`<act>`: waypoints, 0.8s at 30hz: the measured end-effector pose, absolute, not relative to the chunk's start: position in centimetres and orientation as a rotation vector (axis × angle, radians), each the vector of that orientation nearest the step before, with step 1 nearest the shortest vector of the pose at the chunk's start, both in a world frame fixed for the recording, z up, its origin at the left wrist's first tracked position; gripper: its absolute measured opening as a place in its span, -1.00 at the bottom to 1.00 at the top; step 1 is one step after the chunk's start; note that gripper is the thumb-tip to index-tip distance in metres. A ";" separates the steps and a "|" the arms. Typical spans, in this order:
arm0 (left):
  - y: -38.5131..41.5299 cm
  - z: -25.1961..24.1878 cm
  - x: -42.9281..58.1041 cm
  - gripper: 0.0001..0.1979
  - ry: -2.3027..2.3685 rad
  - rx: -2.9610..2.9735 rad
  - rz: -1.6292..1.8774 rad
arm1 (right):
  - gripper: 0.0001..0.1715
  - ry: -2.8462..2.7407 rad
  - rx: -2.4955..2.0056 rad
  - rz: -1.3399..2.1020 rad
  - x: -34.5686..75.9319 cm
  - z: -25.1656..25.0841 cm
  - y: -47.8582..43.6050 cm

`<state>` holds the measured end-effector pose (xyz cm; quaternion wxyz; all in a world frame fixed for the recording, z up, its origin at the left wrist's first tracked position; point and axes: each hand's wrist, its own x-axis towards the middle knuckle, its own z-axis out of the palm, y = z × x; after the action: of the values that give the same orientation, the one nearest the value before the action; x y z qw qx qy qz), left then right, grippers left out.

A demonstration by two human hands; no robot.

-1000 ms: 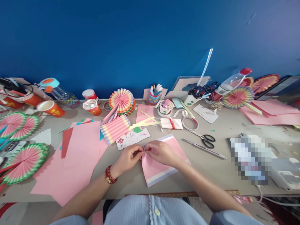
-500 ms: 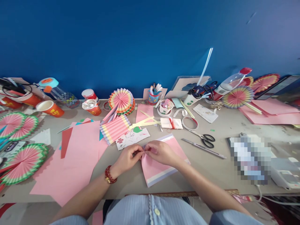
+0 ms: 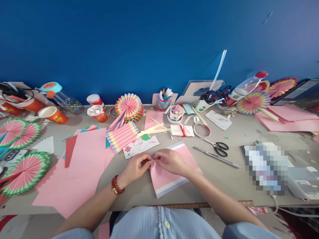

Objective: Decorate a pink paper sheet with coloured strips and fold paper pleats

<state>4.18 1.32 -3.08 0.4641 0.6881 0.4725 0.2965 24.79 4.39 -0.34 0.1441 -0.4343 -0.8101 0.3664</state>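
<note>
A pink sheet of paper with white and lilac strips along two edges lies in front of me on the table. My left hand, a red bead bracelet at its wrist, pinches the sheet's left edge between thumb and finger. Right beside it, my right hand pinches the same edge, so the fingertips of both hands almost meet. The paper there is lifted and curves up off the table. The exact fold under the fingers is hidden. A pleated paper piece and a white printed card lie just beyond my hands.
Scissors, a utility knife and a tape roll lie to the right. Large pink sheets spread at the left, near green-edged paper fans. Paper cups and a bottle stand along the blue wall.
</note>
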 end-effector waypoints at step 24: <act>1.4 -2.9 4.2 -0.81 1.163 1.714 0.723 | -0.92 -2.324 -1.248 1.120 25.0 -0.1 4.4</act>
<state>4.20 1.36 -2.85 0.4565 0.6951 0.4717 0.2931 24.99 4.36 -0.12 0.1373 -0.4314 -0.8032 0.3872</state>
